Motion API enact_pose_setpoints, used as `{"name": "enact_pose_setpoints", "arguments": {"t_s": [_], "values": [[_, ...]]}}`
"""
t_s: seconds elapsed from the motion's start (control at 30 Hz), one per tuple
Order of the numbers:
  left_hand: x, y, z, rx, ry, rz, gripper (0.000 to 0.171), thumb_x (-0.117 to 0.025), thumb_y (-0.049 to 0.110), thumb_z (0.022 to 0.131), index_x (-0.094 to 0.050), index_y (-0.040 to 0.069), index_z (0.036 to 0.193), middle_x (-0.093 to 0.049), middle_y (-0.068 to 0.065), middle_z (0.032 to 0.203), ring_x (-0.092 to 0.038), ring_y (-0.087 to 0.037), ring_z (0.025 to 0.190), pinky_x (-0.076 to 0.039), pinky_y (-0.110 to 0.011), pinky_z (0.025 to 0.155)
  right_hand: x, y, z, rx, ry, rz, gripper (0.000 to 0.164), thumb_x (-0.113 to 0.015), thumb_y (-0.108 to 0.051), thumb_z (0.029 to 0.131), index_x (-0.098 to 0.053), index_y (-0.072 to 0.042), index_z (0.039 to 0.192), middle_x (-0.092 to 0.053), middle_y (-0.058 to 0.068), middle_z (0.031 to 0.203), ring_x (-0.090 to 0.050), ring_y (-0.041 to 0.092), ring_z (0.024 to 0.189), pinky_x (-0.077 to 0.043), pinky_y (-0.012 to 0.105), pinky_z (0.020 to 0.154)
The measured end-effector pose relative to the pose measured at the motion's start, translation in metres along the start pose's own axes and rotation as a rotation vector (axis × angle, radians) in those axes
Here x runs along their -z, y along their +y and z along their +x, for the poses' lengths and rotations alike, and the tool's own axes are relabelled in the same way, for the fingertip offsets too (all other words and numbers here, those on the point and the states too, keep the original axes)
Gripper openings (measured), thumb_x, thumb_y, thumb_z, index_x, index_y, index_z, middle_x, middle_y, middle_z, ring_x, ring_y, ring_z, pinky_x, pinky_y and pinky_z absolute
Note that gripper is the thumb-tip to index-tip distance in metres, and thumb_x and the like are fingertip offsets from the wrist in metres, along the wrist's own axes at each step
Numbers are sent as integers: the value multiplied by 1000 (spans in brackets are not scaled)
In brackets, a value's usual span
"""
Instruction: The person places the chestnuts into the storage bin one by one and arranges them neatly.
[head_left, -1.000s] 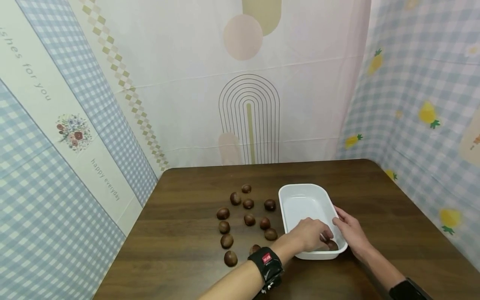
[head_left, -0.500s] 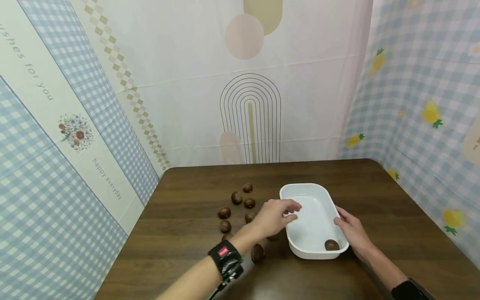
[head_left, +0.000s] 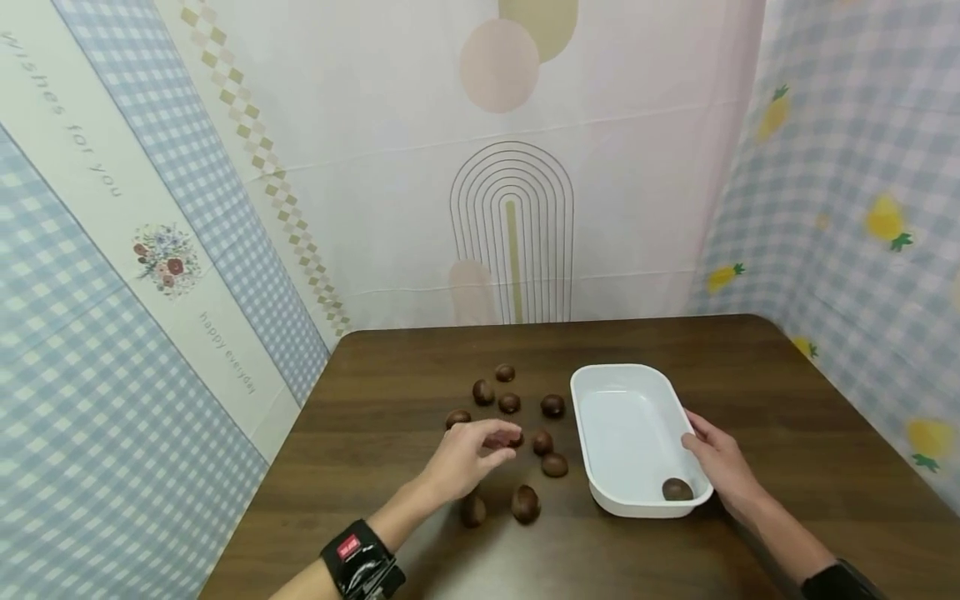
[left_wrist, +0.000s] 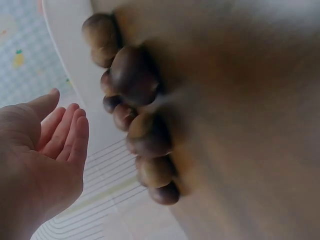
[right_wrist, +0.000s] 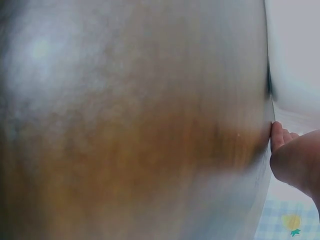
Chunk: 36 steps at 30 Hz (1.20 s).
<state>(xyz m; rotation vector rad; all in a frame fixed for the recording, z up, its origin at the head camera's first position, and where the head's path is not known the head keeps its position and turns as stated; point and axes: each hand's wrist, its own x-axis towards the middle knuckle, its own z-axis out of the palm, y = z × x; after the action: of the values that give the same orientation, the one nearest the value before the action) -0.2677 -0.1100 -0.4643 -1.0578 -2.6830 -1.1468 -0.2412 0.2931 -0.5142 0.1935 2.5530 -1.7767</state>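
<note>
My left hand hovers over the loose chestnuts, fingers extended and thumb apart, holding nothing. In the left wrist view, its bare palm faces a blurred cluster of chestnuts. A white rectangular tray stands to the right, with a single chestnut in its near right corner. My right hand grips the tray's right side, thumb at the rim and fingers along the outer wall. Only part of that hand shows in the right wrist view. One chestnut lies nearest the table's front; my left hand partly covers others.
Several more chestnuts are scattered left of the tray on the dark wooden table. One chestnut lies close to the tray's left wall. Patterned cloth hangs behind the table and along both sides.
My left hand has come out of the tray and moved left over the loose chestnuts, leaving a chestnut in the tray's corner. My right hand stays on the tray's side.
</note>
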Motion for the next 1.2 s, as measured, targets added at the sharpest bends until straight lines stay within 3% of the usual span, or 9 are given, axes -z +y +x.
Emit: {"name": "enact_pose_setpoints", "arguments": {"t_s": [0.37, 0.63, 0.93, 1.2], "values": [[-17, -2, -29, 38, -136, 34, 38, -81, 22, 96, -73, 10, 131, -74, 3, 129, -72, -12, 110, -57, -26, 94, 0, -1, 1, 5, -7, 12, 60, -42, -16, 112, -24, 3, 166, -32, 31, 164, -60, 4, 113, -53, 18, 84], [-23, -3, -31, 34, -193, 67, 43, -83, 23, 93, -72, 12, 133, -73, 4, 129, -70, -8, 113, -56, -26, 96, 0, 0, 2, 6, 0, 8, 59, -43, -15, 112, -25, 3, 166, -33, 30, 164, -59, 0, 110, -52, 18, 84], [-29, -7, -30, 37, -228, 87, 45, -85, 27, 93, -73, 13, 134, -74, 5, 126, -69, -3, 108, -55, -26, 94, 1, 1, 3, 3, -16, 0, 59, -42, -17, 113, -25, 3, 166, -31, 31, 165, -58, 19, 126, -52, 17, 85], [-28, -9, -28, 31, -223, 80, 42, -87, 25, 92, -74, 15, 131, -75, 7, 122, -69, -3, 105, -55, -26, 92, 1, 3, 4, 11, -15, 3, 59, -41, -16, 113, -24, 3, 166, -33, 30, 165, -59, 4, 114, -52, 18, 85]]}}
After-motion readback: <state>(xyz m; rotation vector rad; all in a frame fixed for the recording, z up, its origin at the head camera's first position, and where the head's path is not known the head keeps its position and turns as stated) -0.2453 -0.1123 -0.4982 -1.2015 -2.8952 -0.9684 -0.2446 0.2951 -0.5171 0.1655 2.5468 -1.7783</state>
